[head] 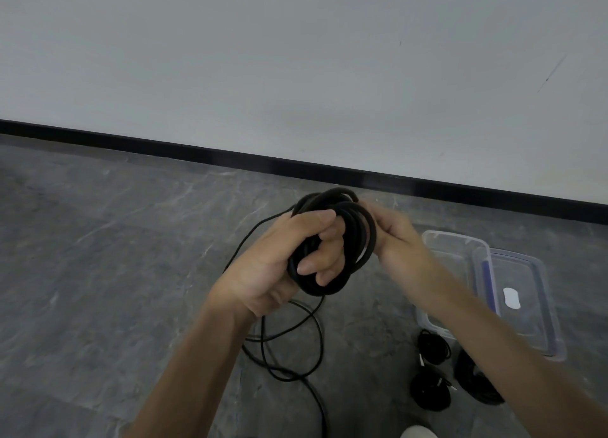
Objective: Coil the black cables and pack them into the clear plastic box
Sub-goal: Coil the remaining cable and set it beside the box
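1. Left of the clear plastic box (pixel 457 250) and raised above the floor (pixel 115 256), my two hands hold a black cable (pixel 357 230) wound into a thick coil of several loops.
2. My left hand (pixel 286 260) has its fingers curled through the middle of the coil, thumb laid over the top: a closed, firm grip.
3. My right hand (pixel 394 237), between the coil and the box, is blurred. Its fingers curl round the coil's outer loop on the box side and seem to pinch it.
4. A loose length of the same cable hangs from the coil to the floor and lies in slack loops left of the box, then runs off the lower edge of the view.
5. The box stands open on the floor near the black skirting (pixel 197 149), its near end hidden behind my right forearm.
6. Its lid (pixel 526 306), with a blue seal and a white label, lies flat just beside the box, on the side away from the coil.
7. Three coiled bundles (pixel 432 347) of black cable lie on the floor at the near end of the box, close together, one partly under my right forearm.
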